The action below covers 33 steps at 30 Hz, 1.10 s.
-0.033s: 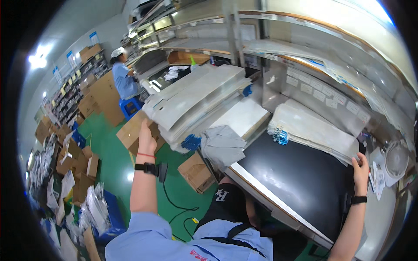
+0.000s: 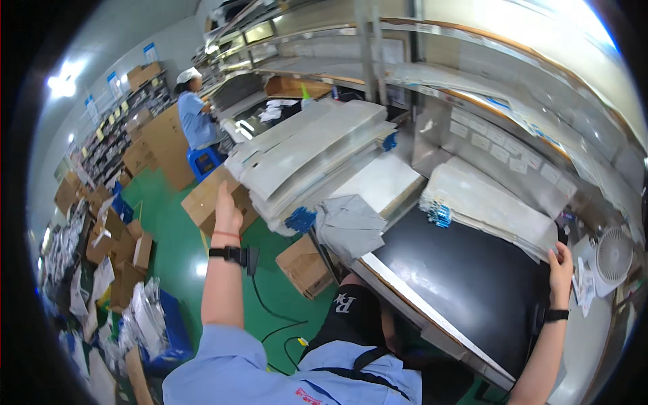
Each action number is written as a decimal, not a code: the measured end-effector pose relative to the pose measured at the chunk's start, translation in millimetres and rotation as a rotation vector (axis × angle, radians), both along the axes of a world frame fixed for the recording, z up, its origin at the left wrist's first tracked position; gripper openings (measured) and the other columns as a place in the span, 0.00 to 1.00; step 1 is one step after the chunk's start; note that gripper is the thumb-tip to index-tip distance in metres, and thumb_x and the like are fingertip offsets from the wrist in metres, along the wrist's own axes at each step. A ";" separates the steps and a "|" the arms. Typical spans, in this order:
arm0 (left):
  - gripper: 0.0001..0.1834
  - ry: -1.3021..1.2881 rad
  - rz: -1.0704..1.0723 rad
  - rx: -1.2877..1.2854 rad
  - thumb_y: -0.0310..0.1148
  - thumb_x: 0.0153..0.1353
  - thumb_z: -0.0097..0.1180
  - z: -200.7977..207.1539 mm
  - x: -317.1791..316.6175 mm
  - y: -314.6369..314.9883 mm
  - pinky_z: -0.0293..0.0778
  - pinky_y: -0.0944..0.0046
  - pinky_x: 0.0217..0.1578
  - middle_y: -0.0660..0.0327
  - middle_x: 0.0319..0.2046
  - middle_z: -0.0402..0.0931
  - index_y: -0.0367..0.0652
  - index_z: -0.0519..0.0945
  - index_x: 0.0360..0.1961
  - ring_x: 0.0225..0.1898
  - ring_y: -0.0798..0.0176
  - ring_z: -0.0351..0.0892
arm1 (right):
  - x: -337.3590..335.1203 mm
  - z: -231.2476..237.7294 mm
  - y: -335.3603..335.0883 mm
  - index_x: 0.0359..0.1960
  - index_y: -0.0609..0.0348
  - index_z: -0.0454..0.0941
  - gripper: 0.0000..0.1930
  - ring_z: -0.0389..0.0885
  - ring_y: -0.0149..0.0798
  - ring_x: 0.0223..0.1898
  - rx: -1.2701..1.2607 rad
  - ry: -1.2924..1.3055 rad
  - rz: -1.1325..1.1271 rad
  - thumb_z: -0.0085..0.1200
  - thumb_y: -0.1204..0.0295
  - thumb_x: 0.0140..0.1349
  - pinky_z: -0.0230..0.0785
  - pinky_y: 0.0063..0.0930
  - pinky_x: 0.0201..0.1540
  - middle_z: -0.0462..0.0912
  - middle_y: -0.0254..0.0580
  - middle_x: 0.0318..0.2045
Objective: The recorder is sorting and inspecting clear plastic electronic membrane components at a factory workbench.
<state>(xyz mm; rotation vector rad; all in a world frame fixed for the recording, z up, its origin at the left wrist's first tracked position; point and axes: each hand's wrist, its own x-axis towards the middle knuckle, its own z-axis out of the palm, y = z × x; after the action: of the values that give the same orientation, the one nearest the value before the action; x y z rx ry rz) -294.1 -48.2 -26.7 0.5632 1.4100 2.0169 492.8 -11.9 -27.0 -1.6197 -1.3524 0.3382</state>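
My left hand (image 2: 228, 209) is raised over the floor left of the table, fingers stretched out, with nothing in it. Behind it is a brown cardboard box (image 2: 200, 206), and to its right a tall stack of pale flat sheets (image 2: 304, 152) with blue bits at its corners. My right hand (image 2: 560, 270) is beside the right end of a lower stack of pale sheets (image 2: 489, 202). Its fingers are slightly bent and apart; whether they touch the stack I cannot tell. A black tabletop (image 2: 466, 283) lies before me, with folded grey cloth (image 2: 349, 226) at its left.
A white fan (image 2: 611, 253) stands at the right. Metal shelves (image 2: 466, 84) rise behind the table. A person (image 2: 196, 115) in a blue shirt is by a blue stool (image 2: 202, 162) at the far left. Another cardboard box (image 2: 305, 265) and a cable (image 2: 273, 310) lie on the green floor.
The view has shifted slightly, so the table and stacks appear a little further right and lower. Both hands hold nearly the same pose.
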 end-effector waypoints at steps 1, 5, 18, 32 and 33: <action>0.30 -0.057 0.086 -0.058 0.51 0.65 0.45 -5.3 -19.7 2.9 0.53 0.51 0.63 0.60 0.61 0.66 0.45 0.66 0.62 0.63 0.57 0.61 | 4.5 -2.5 4.4 0.53 0.61 0.73 0.19 0.72 0.34 0.51 0.030 0.015 0.007 0.56 0.69 0.62 0.62 0.27 0.56 0.77 0.38 0.48; 0.35 -0.446 0.047 -0.130 0.58 0.64 0.41 -17.3 -84.2 41.0 0.50 0.48 0.65 0.58 0.66 0.58 0.45 0.63 0.64 0.67 0.53 0.54 | 11.6 -2.6 13.6 0.53 0.60 0.74 0.17 0.72 0.33 0.50 0.045 0.100 0.090 0.54 0.71 0.63 0.63 0.28 0.55 0.77 0.38 0.48; 0.17 -0.349 -0.234 0.079 0.39 0.67 0.38 45.1 -91.1 85.5 0.71 0.51 0.54 0.56 0.47 0.77 0.42 0.74 0.48 0.48 0.53 0.77 | -43.2 19.4 18.6 0.51 0.60 0.74 0.16 0.69 0.34 0.50 0.002 -0.031 0.077 0.55 0.70 0.62 0.60 0.29 0.56 0.76 0.37 0.47; 0.17 -0.392 -0.104 0.052 0.41 0.62 0.52 93.4 -88.5 86.8 0.67 0.46 0.54 0.56 0.47 0.76 0.45 0.74 0.49 0.49 0.51 0.75 | -114.3 18.1 28.1 0.52 0.59 0.74 0.17 0.69 0.38 0.53 -0.010 -0.084 0.221 0.55 0.71 0.61 0.60 0.32 0.57 0.76 0.38 0.50; 0.18 -0.339 -0.215 0.133 0.39 0.60 0.54 87.1 -84.2 87.4 0.70 0.48 0.51 0.56 0.47 0.75 0.45 0.73 0.50 0.49 0.50 0.74 | -114.6 16.8 28.2 0.52 0.59 0.74 0.17 0.69 0.38 0.53 -0.010 -0.083 0.215 0.55 0.71 0.61 0.60 0.32 0.57 0.76 0.38 0.50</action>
<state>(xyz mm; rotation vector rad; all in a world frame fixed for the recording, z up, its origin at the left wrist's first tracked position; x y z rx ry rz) -378.3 39.2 60.4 0.3867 0.9784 1.9324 378.2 16.3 -10.2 -1.5134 -1.5955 0.4099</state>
